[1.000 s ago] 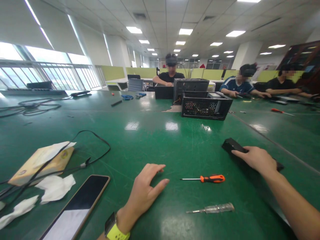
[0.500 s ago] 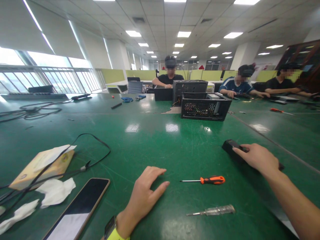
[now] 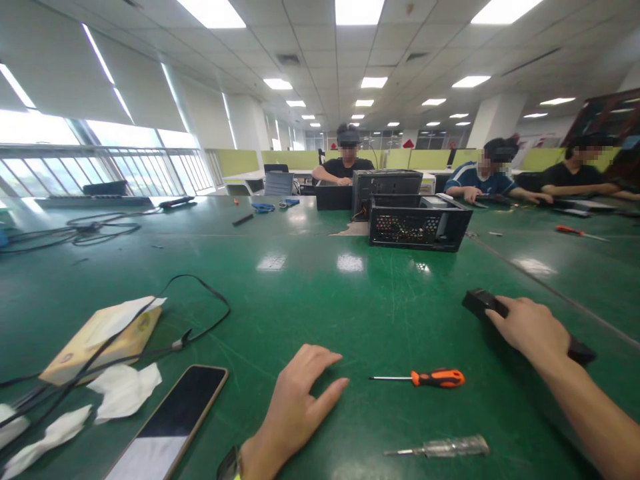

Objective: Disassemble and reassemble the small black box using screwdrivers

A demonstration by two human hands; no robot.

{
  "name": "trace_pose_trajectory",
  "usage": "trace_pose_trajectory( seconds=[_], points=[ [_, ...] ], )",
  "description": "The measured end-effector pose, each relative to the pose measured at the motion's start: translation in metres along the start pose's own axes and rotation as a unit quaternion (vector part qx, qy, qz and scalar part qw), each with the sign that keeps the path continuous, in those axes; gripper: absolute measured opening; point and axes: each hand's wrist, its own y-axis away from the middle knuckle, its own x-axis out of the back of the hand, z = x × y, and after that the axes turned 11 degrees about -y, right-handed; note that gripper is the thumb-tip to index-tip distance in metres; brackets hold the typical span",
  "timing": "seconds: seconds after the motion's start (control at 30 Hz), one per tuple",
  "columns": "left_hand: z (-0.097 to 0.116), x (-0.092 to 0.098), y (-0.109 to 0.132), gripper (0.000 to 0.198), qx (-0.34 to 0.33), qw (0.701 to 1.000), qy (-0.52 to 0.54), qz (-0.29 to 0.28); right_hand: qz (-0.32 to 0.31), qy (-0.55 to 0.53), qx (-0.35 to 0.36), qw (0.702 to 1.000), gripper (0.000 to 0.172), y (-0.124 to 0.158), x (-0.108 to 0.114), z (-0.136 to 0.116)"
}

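long black object gripped at the right, left hand unfilled

a long black object (image 3: 481,303) was held on the right side of the green table (image 3: 310,293), beneath the right hand (image 3: 535,327). the thumb was set against its near left side and the other fingers were bent over its top, so that it was clamped between them. whether its underside was rested on the table or raised a little could not be told.

its long axis was laid on a slant, from the far left end, left bare just ahead of the thumb, to the near right end, seen beside the wrist. the middle was covered by the palm. from the left hand (image 3: 300,393) the object was found to the right and farther off, well apart; by the right hand it was already touched. the left thumb and forefinger were parted, with nothing gripped between them.

between the two hands an orange and black screwdriver (image 3: 439,379) was placed, its tip pointed toward the left fingers. a clear-handled screwdriver (image 3: 456,447) was laid nearer the body, pointed the same way.

no brand or lettering could be read on the object or on either screwdriver. printed marks were seen on the yellowish packet (image 3: 65,365), but too blurred to be made out.
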Motion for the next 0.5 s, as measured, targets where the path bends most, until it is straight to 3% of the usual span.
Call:
trace_pose_trajectory(
  seconds=[0.13,0.23,0.3,0.4,0.43,0.5],
  points=[
    [0.005,0.004,-0.003,0.030,-0.030,0.999,-0.027,0.017,0.018,-0.027,0.077,0.996,0.062,0.019,0.007,-0.040],
    [0.015,0.000,-0.002,0.049,-0.081,0.995,-0.046,0.027,-0.037,-0.110,0.206,0.972,0.057,0.064,0.014,-0.097],
    [0.023,-0.010,0.002,0.059,-0.100,0.994,-0.032,-0.001,-0.112,-0.280,0.310,0.902,0.059,0.104,0.018,-0.137],
    [0.036,-0.027,0.013,0.032,-0.089,0.990,0.068,-0.089,-0.171,-0.426,0.422,0.782,0.058,0.154,0.013,-0.183],
    [0.040,-0.030,0.016,0.026,-0.088,0.988,0.081,-0.101,-0.182,-0.447,0.465,0.742,0.048,0.165,0.008,-0.194],
    [0.049,-0.031,0.022,0.025,-0.086,0.986,0.092,-0.107,-0.142,-0.454,0.522,0.708,0.028,0.178,-0.004,-0.208]
  ],
)
